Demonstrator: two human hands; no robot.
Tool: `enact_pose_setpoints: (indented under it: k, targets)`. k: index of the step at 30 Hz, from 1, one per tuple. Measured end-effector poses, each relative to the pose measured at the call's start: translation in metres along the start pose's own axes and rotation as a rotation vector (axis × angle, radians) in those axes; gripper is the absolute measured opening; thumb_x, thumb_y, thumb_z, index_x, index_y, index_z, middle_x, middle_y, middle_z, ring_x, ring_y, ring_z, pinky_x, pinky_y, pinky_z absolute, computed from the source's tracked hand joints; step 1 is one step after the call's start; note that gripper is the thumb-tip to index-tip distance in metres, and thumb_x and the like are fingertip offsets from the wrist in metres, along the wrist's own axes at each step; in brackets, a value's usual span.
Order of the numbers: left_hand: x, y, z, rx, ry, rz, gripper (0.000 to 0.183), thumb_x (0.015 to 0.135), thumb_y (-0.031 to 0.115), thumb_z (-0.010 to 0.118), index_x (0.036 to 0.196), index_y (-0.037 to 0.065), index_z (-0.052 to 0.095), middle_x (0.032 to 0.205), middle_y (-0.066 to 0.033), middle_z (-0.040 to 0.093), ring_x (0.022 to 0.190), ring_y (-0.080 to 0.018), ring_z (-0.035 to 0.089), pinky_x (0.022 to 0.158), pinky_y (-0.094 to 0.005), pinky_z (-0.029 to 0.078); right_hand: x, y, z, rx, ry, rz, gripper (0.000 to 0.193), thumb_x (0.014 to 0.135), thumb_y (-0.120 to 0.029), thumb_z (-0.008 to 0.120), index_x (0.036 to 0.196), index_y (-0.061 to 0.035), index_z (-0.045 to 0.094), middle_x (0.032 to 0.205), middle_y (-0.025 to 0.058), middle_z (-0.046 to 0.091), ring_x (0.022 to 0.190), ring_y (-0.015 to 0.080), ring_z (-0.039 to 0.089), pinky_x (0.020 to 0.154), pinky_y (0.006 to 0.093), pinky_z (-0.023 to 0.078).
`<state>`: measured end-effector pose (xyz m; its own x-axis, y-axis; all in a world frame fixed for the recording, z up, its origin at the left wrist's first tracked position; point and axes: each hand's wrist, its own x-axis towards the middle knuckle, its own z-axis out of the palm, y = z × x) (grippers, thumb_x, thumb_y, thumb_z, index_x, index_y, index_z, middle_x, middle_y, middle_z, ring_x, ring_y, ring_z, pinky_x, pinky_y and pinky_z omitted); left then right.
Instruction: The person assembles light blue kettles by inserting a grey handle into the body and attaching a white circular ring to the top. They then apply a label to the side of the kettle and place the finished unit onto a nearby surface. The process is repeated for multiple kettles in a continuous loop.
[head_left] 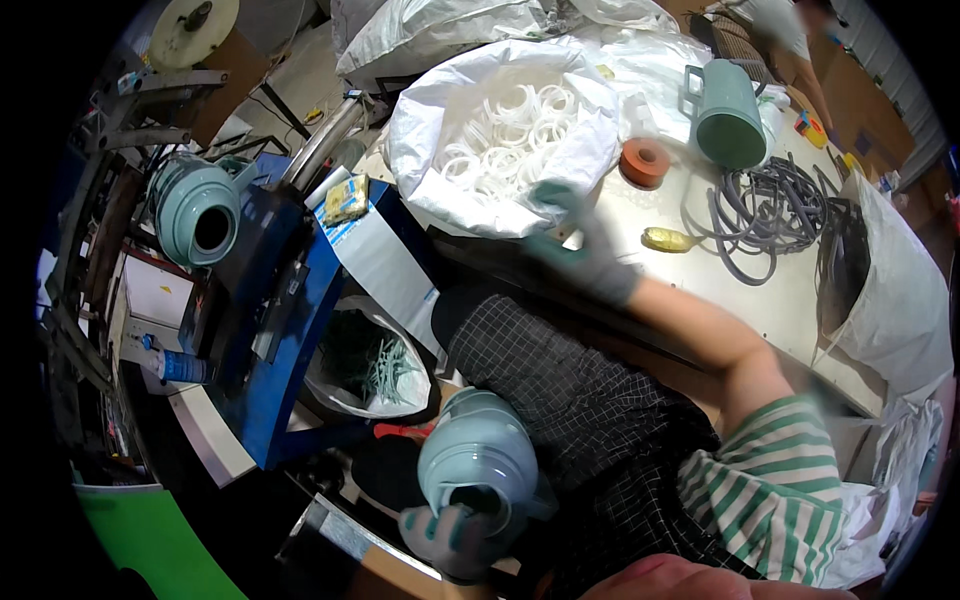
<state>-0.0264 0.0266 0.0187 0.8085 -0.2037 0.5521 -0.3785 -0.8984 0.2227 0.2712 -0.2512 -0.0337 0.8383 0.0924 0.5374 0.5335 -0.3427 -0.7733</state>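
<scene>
My left hand [445,542], in a grey glove, grips the rim of a pale teal plastic jug [477,447] beside my leg. The jug lies tilted with its dark round opening toward that hand. My gloved right hand [585,255] is smeared by motion at the near edge of a white sack [435,120]. Inside this sack lie many translucent white rings [515,130]. Whether the right hand holds anything does not show. An orange roll [644,163] and a small yellow piece [670,239] rest on the table to its right.
A similar teal jug [195,215] sits on the machine at left; another teal jug [730,115] stands at the table's far side. Coiled grey strips [770,215] lie at right. A bag of green scraps [370,365] stands below the blue frame [300,370]. Another person works at far right.
</scene>
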Motion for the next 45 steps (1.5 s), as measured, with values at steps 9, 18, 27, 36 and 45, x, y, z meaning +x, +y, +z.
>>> enact_pose_setpoints:
  k: [9,18,27,36,45]
  targets:
    - [0.019,0.024,0.021,-0.198,-0.208,0.102,0.03,0.072,0.036,0.087,0.095,0.022,0.074,0.078,-0.0012,0.059,0.073,-0.0246,0.061,0.064,-0.0396,0.045,-0.071,0.104,-0.258,-1.451,-0.232,0.109,0.012,0.091,-0.022,0.069,0.1,-0.0164,0.075,0.104,0.0095,0.072,0.111,0.0301,0.065,0.101,0.0478,0.045]
    - [0.033,-0.019,0.001,-0.497,0.077,-0.242,0.086,0.078,0.049,0.09,0.143,0.004,0.057,0.138,-0.0211,0.061,0.121,-0.0309,0.065,0.1,-0.0448,0.055,-0.009,-0.057,-0.108,-0.688,0.061,-0.515,0.013,0.092,-0.004,0.068,0.104,-0.0045,0.064,0.099,0.0148,0.065,0.082,0.0338,0.064,0.08,0.0432,0.054]
    - [0.024,-0.075,0.014,-0.391,0.163,-0.375,0.045,0.097,0.033,0.069,0.129,0.002,0.063,0.116,-0.0138,0.068,0.109,-0.0306,0.069,0.092,-0.0401,0.058,-0.044,-0.138,0.022,0.527,-0.308,-0.254,0.019,0.084,-0.003,0.078,0.097,-0.0047,0.064,0.099,0.014,0.068,0.087,0.0235,0.067,0.073,0.0344,0.056]
    - [0.012,-0.031,0.06,-0.82,0.275,-0.596,0.038,0.089,0.004,0.077,0.126,0.005,0.067,0.122,-0.0137,0.069,0.113,-0.0276,0.07,0.098,-0.0366,0.054,-0.086,-0.124,0.037,0.545,-0.792,0.013,0.06,0.078,-0.037,0.089,0.118,0.0011,0.067,0.121,0.0184,0.069,0.112,0.0304,0.067,0.098,0.0437,0.054]
    - [0.03,-0.019,0.021,-0.289,0.311,-0.239,0.037,0.084,0.019,0.078,0.119,0.007,0.073,0.097,-0.0092,0.073,0.085,-0.0257,0.074,0.072,-0.0357,0.06,-0.134,-0.136,0.029,0.191,-0.839,-0.299,0.102,0.068,-0.045,0.095,0.144,0.0028,0.048,0.139,0.0245,0.06,0.123,0.0419,0.063,0.104,0.0508,0.051]
